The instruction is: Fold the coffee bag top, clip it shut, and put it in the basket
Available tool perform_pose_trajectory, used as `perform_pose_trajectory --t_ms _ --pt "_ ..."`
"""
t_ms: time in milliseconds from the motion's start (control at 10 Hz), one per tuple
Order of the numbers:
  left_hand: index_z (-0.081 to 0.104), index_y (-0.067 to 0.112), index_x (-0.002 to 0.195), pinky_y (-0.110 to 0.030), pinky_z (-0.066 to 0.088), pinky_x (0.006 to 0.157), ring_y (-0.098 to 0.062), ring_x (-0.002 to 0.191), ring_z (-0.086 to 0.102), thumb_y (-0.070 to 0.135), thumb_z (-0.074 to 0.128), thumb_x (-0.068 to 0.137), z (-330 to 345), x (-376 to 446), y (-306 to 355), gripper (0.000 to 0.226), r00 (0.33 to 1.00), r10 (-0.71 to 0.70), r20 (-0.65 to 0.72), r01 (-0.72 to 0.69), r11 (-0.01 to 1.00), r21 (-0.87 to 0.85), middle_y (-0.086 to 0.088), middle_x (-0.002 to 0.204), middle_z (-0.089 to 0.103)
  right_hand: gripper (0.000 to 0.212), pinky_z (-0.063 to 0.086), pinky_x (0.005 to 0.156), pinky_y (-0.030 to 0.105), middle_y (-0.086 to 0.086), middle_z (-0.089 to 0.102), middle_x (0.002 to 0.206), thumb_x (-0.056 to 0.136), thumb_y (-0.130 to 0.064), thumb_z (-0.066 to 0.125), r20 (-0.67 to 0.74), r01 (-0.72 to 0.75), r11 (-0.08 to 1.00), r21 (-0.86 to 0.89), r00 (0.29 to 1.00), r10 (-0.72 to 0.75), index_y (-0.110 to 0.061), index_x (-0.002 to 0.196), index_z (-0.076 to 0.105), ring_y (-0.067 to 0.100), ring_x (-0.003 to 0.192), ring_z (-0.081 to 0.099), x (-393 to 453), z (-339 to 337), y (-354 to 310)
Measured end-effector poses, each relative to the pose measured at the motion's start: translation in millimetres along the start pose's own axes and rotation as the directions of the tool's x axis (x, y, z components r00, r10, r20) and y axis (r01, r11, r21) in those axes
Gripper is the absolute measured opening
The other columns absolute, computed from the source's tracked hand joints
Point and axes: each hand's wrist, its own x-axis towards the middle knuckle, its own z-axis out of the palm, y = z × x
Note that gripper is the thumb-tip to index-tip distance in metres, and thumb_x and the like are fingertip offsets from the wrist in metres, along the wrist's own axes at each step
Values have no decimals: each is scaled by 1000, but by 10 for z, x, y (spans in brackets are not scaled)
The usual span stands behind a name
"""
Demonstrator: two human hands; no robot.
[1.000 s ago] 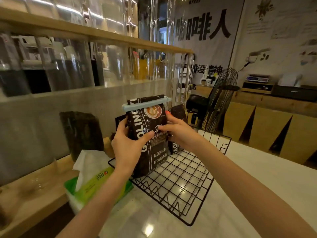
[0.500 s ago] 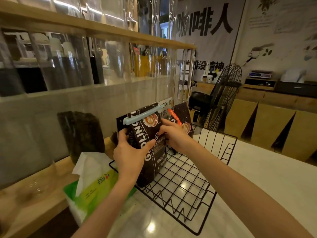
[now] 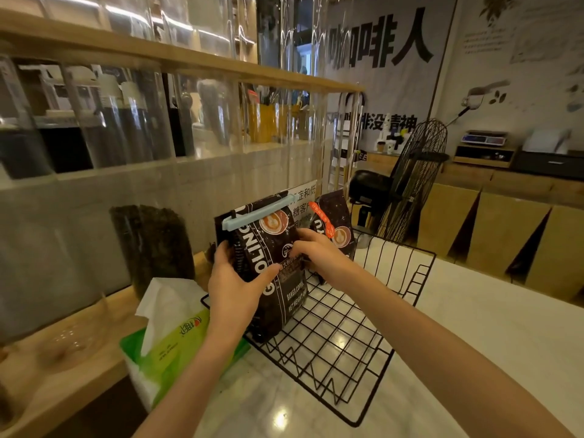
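A black coffee bag (image 3: 278, 279) stands upright inside the black wire basket (image 3: 379, 358), at its left side. A pale blue clip (image 3: 257, 213) runs across its folded top. My left hand (image 3: 234, 286) grips the bag's left edge, thumb across the front. My right hand (image 3: 319, 257) holds its right edge. Behind my right hand a second black coffee bag (image 3: 339, 226) with an orange clip (image 3: 320, 218) stands in the basket's far corner.
A green tissue pack (image 3: 170, 343) lies just left of the basket. A dark jar (image 3: 155, 248) sits behind it on a wooden ledge (image 3: 63, 368) under a clear screen. White marble counter (image 3: 474, 343) stretches right. A black wire fan (image 3: 414, 178) stands beyond the basket.
Both hands have lowered the clipped bag from above the basket down into it, and it now rests on the basket floor. The orange-clipped bag behind has come into view.
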Motion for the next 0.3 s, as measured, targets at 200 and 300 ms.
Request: perform_pose_trajectory --t_ms 200,300 --pt "20 15 139 -44 38 104 -21 127 38 27 75 67 -30 -276 133 91 954 230 -193 -218 972 81 -10 140 30 62 41 87 25 7 49 133 78 -1 58 -84 72 997 -10 994 -73 -15 135 35 14 110 46 -191 -105 -39" --pt "33 8 132 -36 32 106 -23 127 35 29 71 71 15 -392 316 75 840 515 -173 -458 843 283 -17 137 34 59 42 74 16 2 54 121 80 -3 59 -224 221 975 19 951 -212 -15 134 38 15 112 50 -378 -238 -122"
